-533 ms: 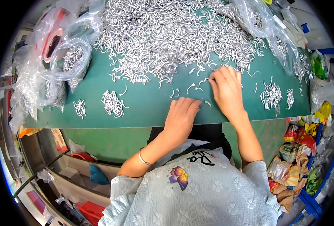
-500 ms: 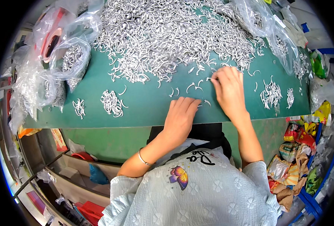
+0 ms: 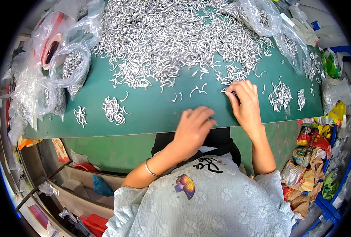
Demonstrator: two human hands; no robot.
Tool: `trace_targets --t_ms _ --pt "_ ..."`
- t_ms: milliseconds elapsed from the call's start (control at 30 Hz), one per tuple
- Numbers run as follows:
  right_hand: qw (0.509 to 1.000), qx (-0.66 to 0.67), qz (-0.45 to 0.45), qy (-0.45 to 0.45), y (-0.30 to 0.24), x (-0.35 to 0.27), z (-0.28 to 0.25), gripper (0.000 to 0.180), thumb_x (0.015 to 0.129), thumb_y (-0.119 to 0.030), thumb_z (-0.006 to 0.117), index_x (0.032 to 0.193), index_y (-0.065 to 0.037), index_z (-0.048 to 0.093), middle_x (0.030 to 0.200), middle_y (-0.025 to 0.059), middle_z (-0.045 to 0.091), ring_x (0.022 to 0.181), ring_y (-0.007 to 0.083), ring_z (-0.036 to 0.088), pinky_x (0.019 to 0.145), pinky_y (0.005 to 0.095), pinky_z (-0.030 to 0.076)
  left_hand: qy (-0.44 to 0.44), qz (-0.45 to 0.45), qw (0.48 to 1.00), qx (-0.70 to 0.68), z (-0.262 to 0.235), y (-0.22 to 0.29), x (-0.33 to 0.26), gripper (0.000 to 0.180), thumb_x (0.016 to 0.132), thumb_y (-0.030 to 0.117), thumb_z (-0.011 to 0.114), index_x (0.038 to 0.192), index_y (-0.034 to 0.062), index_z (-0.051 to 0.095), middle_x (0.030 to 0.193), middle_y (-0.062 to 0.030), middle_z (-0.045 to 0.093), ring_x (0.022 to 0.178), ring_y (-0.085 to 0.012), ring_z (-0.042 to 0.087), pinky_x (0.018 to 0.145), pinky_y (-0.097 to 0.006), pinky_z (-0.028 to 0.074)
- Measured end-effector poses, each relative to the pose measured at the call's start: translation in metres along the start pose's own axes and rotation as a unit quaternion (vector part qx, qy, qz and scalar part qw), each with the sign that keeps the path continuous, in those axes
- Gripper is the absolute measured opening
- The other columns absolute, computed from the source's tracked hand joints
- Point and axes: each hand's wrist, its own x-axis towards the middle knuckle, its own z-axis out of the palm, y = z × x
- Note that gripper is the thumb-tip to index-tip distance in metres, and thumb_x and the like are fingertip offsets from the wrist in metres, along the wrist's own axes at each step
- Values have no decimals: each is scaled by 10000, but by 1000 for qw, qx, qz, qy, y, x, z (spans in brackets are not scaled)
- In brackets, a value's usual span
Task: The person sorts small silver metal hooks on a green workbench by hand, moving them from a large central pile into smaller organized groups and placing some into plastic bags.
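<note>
A large heap of small curved silver pieces (image 3: 155,43) covers the far part of the green table (image 3: 151,114). My right hand (image 3: 244,103) is closed near the heap's front edge, with a curved silver piece (image 3: 224,91) pinched between thumb and fingers. Slightly blurred, my left hand (image 3: 194,129) is closed above the table's near edge; the tip of another silver piece (image 3: 215,123) sticks out at its fingertips. Between the hands and the heap lie several loose pieces (image 3: 194,92).
Small piles of the pieces lie at left (image 3: 114,110) and right (image 3: 280,96). Clear plastic bags (image 3: 70,69) with more pieces and a pink-rimmed object (image 3: 51,51) crowd the left side. Another plastic bag (image 3: 288,39) lies at the far right. Colourful packages (image 3: 302,173) are stacked beyond the table's right end.
My left hand has pulled back toward the near edge, and a loose piece beside it is gone from the table. My right hand has come slightly nearer, still pinching a piece.
</note>
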Motion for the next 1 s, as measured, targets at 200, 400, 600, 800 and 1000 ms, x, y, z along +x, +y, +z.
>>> trace_targets --t_ms 200,400,600,800,1000 --pt "996 12 83 41 12 -2 -16 149 816 22 656 957 -12 625 785 106 599 747 274 561 716 373 429 57 13 997 44 0 -22 15 212 757 -36 654 959 29 643 1107 -121 642 1152 -306 574 892 -417 431" --pt "993 104 48 5 6 -11 -10 168 783 18 699 939 -15 646 797 113 609 761 279 580 731 370 475 139 -85 981 105 -14 -15 21 204 754 -23 702 936 53 646 1140 -101 619 1076 -312 575 889 -411 410" --pt "967 219 57 -117 3 -12 -4 196 767 1 726 941 -21 639 864 99 638 818 255 610 727 345 488 79 -48 996 11 9 9 17 227 755 -23 691 966 41 638 1100 -102 605 1048 -295 575 865 -403 410" --pt "992 -113 61 -11 19 -2 -11 418 755 -130 764 1127 -29 603 1241 147 562 1111 324 522 935 416 407 57 -41 998 -8 19 1 16 222 755 -56 632 970 -1 627 1029 -124 599 960 -310 577 797 -376 448" --pt "997 67 16 18 11 6 24 222 778 -25 706 983 -6 624 1060 135 605 978 340 556 829 393 465 59 -16 998 -24 16 -1 9 252 750 -67 613 995 -10 632 975 -126 593 872 -313 570 746 -371 459"
